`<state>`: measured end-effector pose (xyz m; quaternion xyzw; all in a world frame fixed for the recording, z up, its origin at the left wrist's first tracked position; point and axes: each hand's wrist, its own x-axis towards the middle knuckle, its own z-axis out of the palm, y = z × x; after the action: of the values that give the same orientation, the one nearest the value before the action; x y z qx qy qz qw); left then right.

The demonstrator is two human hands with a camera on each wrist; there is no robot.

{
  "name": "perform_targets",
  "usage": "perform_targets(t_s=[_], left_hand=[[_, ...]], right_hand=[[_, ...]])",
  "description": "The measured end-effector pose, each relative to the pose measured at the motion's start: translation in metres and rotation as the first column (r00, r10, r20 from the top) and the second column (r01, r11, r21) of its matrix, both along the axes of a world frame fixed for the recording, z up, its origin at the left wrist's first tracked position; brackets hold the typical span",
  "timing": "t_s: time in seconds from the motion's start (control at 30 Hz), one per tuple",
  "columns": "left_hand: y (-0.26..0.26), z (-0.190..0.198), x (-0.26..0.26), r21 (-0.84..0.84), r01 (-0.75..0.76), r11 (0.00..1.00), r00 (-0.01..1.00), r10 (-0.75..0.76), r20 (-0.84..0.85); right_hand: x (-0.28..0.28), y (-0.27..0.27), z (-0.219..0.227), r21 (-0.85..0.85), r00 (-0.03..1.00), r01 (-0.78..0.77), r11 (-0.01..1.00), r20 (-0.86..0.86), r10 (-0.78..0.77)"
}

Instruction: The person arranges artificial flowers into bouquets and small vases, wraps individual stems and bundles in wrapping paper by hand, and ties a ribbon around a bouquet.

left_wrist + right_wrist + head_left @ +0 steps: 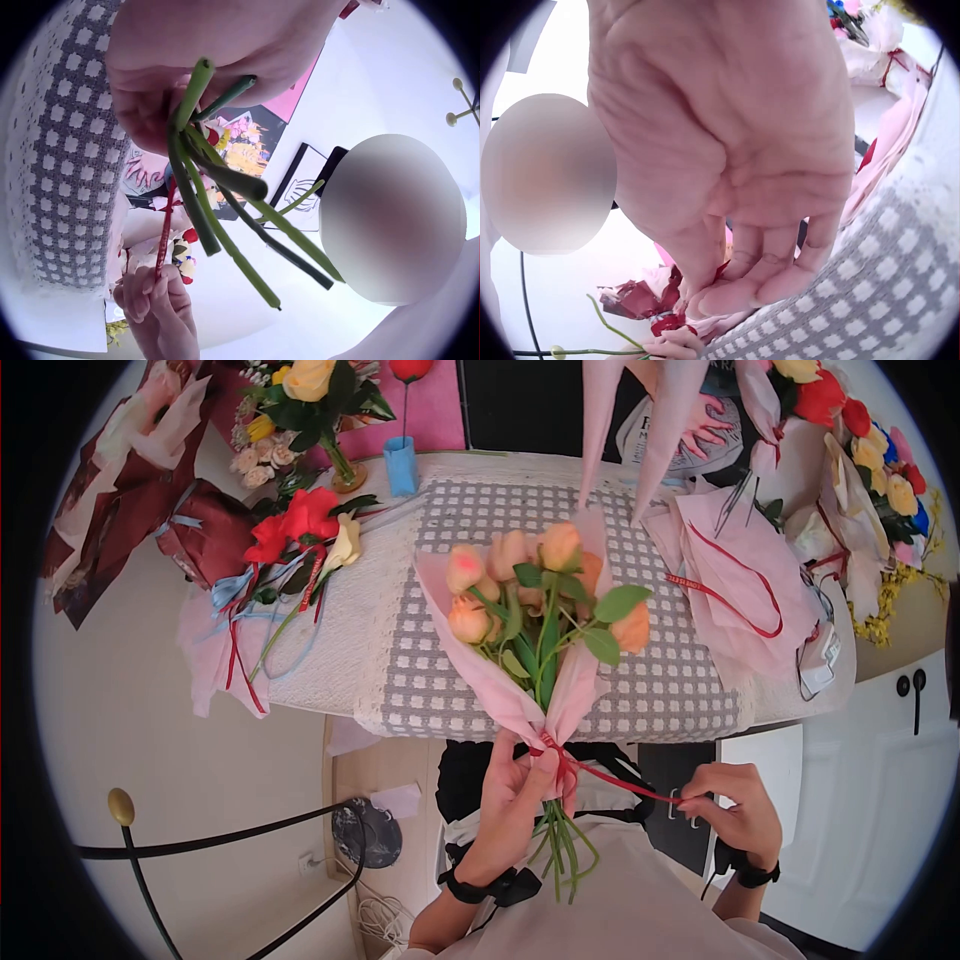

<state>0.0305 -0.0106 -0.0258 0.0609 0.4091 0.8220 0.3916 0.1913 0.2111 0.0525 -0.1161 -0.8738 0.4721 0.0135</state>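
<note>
A bouquet of peach and orange roses [508, 595] with green leaves, wrapped in pink paper [470, 670], leans over the table's near edge. My left hand [515, 790] grips it where the paper gathers, thumb over the red ribbon [625, 784] tied there. Below that hand, bare green stems [225, 195] fan out in the left wrist view. Off to the right, my right hand [735, 810] pinches the ribbon's free end between thumb and fingers and holds it taut; the right wrist view shows the curled fingers [776, 259] from the palm side.
A grey-and-white checked cloth [400, 690] covers the table's middle. Pink paper sheets [735, 580] with a red ribbon lie right. On the left are red flowers [300, 520], dark red wrapped bouquets [205, 535] and a blue cup [401, 466]. A black metal rail [210, 850] stands lower left.
</note>
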Motion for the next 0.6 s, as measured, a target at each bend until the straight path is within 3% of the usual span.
perform_targets(t_s=[0.13, 0.27, 0.33, 0.37, 0.43, 0.5, 0.57, 0.6], left_hand=[[0.005, 0.006, 0.004, -0.009, 0.037, 0.999, 0.998, -0.037, -0.048], [0.001, 0.005, 0.000, -0.033, 0.063, 0.997, 0.996, -0.065, -0.066], [-0.004, 0.002, -0.006, 0.023, 0.142, 0.990, 0.987, -0.140, -0.078], [-0.005, 0.002, -0.008, 0.023, 0.146, 0.989, 0.987, -0.144, -0.077], [-0.006, 0.004, -0.010, 0.000, 0.171, 0.985, 0.978, -0.170, -0.119], [-0.006, 0.007, -0.010, 0.010, 0.162, 0.987, 0.984, -0.160, -0.080], [-0.008, 0.008, -0.009, 0.015, 0.137, 0.990, 0.990, -0.137, -0.045], [-0.008, 0.006, -0.008, 0.019, 0.141, 0.990, 0.989, -0.140, -0.044]], right_hand=[[0.020, 0.006, 0.009, -0.030, 0.997, 0.021, 0.999, 0.079, -0.019], [0.018, 0.007, 0.010, -0.076, 0.998, 0.061, 0.995, 0.037, -0.058], [0.013, 0.007, 0.002, -0.158, 0.977, 0.049, 0.986, -0.199, -0.081], [0.010, 0.003, -0.001, -0.158, 0.976, 0.053, 0.986, -0.199, -0.085], [0.000, -0.008, -0.005, -0.423, 0.900, 0.100, 0.901, -0.348, -0.264], [-0.008, -0.011, -0.006, -0.415, 0.904, 0.030, 0.909, -0.377, -0.203], [-0.024, -0.023, -0.005, -0.656, 0.877, -0.068, 0.752, -0.398, -0.269], [-0.028, -0.023, -0.007, -0.660, 0.880, -0.130, 0.740, -0.421, -0.221]])
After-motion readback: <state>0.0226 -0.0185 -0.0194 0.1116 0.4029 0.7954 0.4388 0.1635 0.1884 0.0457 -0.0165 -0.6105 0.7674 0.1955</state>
